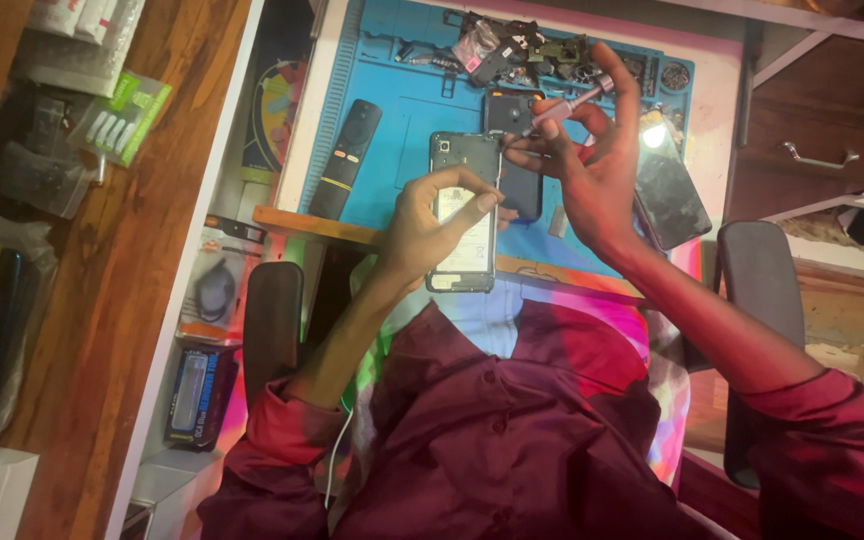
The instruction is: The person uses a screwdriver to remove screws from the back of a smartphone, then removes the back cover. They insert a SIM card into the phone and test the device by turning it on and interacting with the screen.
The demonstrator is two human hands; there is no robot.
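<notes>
My left hand [424, 218] grips an opened phone [470, 262] with its back cover off, fingers curled over its middle and holding it upright above the front edge of a blue work mat [402, 105]. My right hand [594, 178] is just right of the phone's top and holds a slim screwdriver [574, 101] between fingers and thumb, its tip pointing down-left toward the phone's upper corner. A dark back cover or second phone [514, 112] lies on the mat behind both hands.
A black remote [348, 155] lies on the mat's left side. Small parts are piled [517, 50] at the mat's far edge. Another phone with a glaring screen [670, 192] rests at the right. Chair armrests [272, 320] flank my lap; drawers [832, 130] stand at right.
</notes>
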